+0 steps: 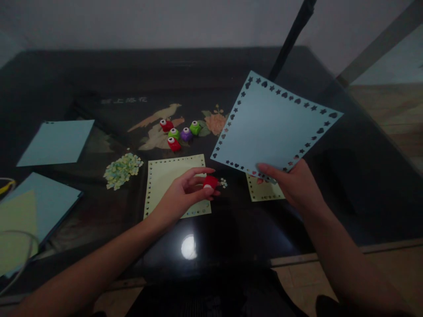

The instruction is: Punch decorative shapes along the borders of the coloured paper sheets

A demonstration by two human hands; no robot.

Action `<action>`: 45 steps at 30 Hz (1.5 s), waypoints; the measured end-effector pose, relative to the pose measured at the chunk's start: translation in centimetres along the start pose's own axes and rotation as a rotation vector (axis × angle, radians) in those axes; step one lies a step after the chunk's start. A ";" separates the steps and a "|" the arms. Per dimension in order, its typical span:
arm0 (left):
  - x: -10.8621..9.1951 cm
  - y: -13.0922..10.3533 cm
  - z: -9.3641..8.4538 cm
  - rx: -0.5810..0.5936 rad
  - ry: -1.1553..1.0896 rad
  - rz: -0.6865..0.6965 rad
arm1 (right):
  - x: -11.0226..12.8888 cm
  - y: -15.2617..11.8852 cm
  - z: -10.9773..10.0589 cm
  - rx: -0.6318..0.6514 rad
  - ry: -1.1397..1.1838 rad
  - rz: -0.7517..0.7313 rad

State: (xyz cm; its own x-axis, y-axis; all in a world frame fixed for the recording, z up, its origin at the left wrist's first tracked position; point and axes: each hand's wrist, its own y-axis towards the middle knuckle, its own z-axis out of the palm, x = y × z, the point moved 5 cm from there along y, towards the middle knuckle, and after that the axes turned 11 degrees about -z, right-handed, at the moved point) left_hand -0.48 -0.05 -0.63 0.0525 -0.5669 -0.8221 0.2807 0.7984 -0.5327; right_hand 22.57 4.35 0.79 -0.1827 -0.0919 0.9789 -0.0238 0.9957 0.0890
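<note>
My left hand [193, 187] is closed around a red craft punch [210, 182], above the right part of a yellow-green sheet [165, 180] with small holes along its edges. A few tiny paper cutouts [224, 182] show beside the punch. In my right hand [294, 180] a light blue sheet [274, 123] is pinched at its near edge and held up, tilted. Star and heart holes run along its borders. Beneath it, partly hidden, lies another punched yellow-green sheet [266, 191]. Several red, green and purple punches [186, 134] stand together farther back.
A heap of small paper cutouts [123, 171] lies left of the middle. At the left are a blue sheet [59, 143], a stack of blue sheets [56, 193] and a yellow-green sheet [16, 224], with a thin cable nearby. A black pole [292, 37] rises behind the raised sheet.
</note>
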 end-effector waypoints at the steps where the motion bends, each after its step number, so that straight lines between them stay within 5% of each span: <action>1: 0.0 0.0 0.0 -0.006 0.006 -0.003 | 0.1 -0.1 0.1 0.019 -0.027 0.009; 16: -0.3 -0.5 0.3 -0.005 0.059 0.026 | 1.3 -0.9 0.9 0.137 -0.241 -0.001; 45: -0.8 -0.8 0.2 -0.044 0.080 0.032 | 2.3 -1.0 0.9 0.060 -0.357 -0.164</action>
State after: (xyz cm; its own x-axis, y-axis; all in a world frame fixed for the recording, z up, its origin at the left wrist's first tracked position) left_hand -0.52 -0.35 0.49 -0.0165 -0.5241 -0.8515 0.2377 0.8252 -0.5124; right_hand 21.32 3.13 2.76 -0.5019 -0.2571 0.8258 -0.1364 0.9664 0.2180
